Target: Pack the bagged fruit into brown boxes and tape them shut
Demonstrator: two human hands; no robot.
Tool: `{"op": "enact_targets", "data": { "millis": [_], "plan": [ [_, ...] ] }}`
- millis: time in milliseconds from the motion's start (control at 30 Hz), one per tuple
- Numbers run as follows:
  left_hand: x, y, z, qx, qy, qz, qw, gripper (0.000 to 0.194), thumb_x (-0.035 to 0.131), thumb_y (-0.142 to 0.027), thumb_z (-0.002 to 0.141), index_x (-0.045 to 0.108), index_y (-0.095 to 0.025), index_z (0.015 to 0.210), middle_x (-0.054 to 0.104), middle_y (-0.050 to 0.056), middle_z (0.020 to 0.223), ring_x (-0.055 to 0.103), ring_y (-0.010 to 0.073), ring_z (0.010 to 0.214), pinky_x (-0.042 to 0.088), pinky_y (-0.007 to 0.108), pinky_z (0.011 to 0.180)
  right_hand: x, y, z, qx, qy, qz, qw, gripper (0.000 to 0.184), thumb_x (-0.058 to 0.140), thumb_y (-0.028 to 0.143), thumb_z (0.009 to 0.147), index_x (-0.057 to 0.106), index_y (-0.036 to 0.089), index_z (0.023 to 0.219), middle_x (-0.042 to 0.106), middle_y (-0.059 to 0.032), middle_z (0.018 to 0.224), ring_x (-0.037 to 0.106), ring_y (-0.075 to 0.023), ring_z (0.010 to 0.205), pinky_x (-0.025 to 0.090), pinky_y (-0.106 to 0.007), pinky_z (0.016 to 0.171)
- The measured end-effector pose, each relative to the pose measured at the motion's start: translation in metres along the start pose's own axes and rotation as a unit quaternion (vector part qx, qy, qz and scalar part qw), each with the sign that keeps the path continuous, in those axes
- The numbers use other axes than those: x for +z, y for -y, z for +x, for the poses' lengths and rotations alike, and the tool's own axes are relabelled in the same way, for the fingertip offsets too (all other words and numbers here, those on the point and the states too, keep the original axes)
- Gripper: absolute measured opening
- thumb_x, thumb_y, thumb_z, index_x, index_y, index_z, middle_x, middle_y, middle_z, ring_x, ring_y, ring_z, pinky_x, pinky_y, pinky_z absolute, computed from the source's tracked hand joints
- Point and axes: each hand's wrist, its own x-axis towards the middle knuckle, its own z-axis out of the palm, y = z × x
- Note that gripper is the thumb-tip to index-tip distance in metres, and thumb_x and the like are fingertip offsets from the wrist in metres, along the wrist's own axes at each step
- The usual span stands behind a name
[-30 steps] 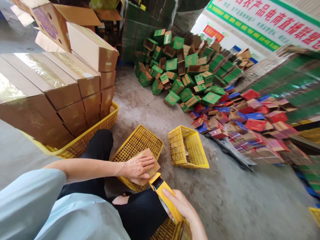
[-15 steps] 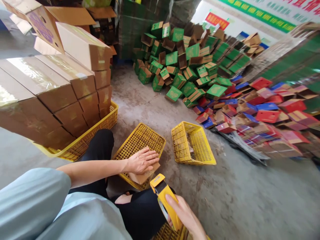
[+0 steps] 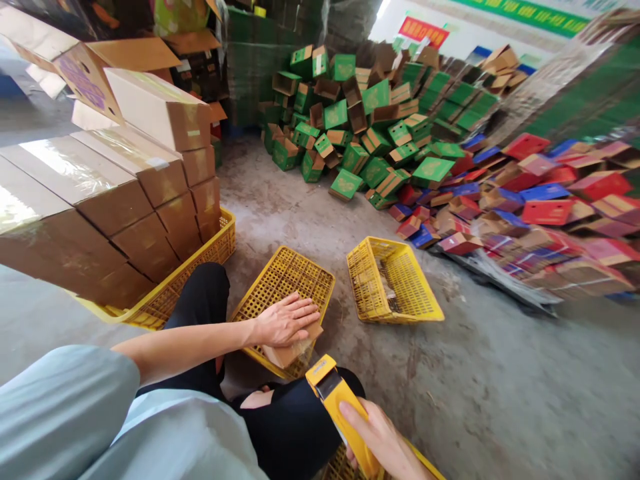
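Only blurred, unreadable characters on the red sign (image 3: pixel 423 32) and green banner strip (image 3: pixel 520 15).

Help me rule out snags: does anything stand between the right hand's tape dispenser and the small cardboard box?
Nothing visible stands between the tape dispenser and the cardboard box. The left hand, though, lies across the box, covering much of its top.

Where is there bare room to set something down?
Widest: the grey concrete floor between the red and blue cardboard boxes, the open yellow plastic basket and the right hand. Smaller: the far end of the yellow perforated plastic crate, beyond the left hand. Crowded: left, with stacked brown cardboard boxes, and back, with heaped green cardboard boxes.
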Motion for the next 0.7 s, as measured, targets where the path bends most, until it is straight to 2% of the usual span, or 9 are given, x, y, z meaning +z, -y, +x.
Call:
{"op": "enact_targets", "data": {
  "millis": [100,300,500,700],
  "plan": [
    [-0.001,-0.001,0.000,-0.001,0.000,0.000,1.000,0.057,0.033,-0.050,0.110,0.042,-0.022,0.159,0.048,0.006,0.161,0.035,0.0218,0.155,0.012,0.045,0.131,0.000,-0.001,0.002,0.012,-0.003,-0.003,1.000,0.073,0.052,0.090,0.076,0.057,0.021,0.099,0.069,-0.0019,0.059,0.069,-0.0196,0.051,0.052,-0.024,0.046],
    [-0.002,-0.002,0.001,-0.004,-0.007,-0.008,1.000,0.056,0.035,-0.049,0.110,0.045,-0.021,0.157,0.049,0.005,0.160,0.035,0.0215,0.155,0.011,0.044,0.132,0.000,0.008,0.007,0.035,-0.024,-0.030,0.999,0.062,0.050,0.082,0.086,0.056,0.021,0.097,0.070,-0.0020,0.060,0.070,-0.0199,0.052,0.053,-0.025,0.049],
    [-0.002,-0.005,-0.001,-0.005,-0.016,-0.014,1.000,0.055,0.035,-0.047,0.110,0.044,-0.021,0.157,0.047,0.005,0.162,0.034,0.0217,0.155,0.009,0.045,0.132,0.005,0.022,0.030,0.073,-0.017,-0.047,0.996,0.051,0.049,0.073,0.092,0.054,0.022,0.092,0.069,-0.0049,0.057,0.069,-0.0198,0.048,0.053,-0.025,0.045],
    [0.000,-0.004,0.002,-0.012,-0.018,-0.023,0.999,0.054,0.036,-0.046,0.110,0.045,-0.020,0.157,0.048,0.006,0.161,0.034,0.0220,0.155,0.009,0.046,0.132,0.000,0.030,0.044,0.058,0.008,-0.037,0.998,0.053,0.051,0.074,0.092,0.058,0.022,0.086,0.067,-0.0061,0.053,0.067,-0.0200,0.045,0.050,-0.024,0.042]
  ]
}}
